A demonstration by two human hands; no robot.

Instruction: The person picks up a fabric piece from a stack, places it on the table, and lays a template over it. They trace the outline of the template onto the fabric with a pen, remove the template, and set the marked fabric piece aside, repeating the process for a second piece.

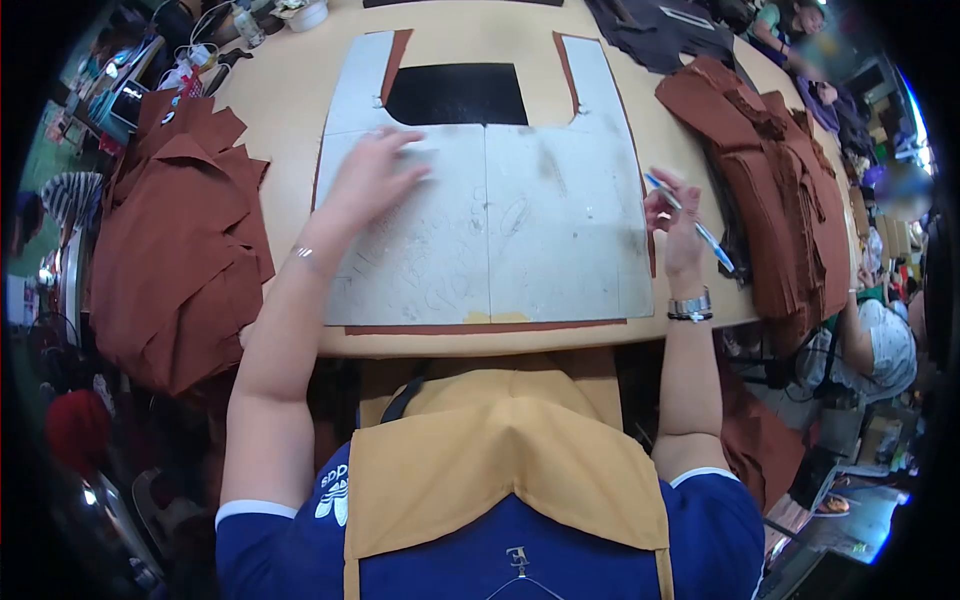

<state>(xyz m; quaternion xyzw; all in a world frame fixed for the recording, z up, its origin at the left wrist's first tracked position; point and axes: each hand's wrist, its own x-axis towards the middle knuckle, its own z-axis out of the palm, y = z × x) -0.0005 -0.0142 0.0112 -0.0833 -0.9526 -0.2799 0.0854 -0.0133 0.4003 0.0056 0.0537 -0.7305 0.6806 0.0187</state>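
Observation:
A large pale card pattern (560, 250) with a cut-out neck lies flat on the table, with pencil lines across it. Brown fabric (400, 329) shows as a thin border along its lower edge and sides. Over the upper left of the pattern is my left hand (378, 178), its fingers spread and slightly blurred, holding nothing. Beside the pattern's right edge, my right hand (676, 215) grips a blue-and-white pen (712, 245), which slants down to the right. Inside the neck opening sits a black piece (460, 92).
Brown fabric pieces (185, 260) are heaped at the table's left, and a folded brown stack (770, 180) lies at the right. Dark cloth (665, 35) covers the far right corner. Another person (790, 30) sits beyond it. A bottle (246, 24) stands at the far left.

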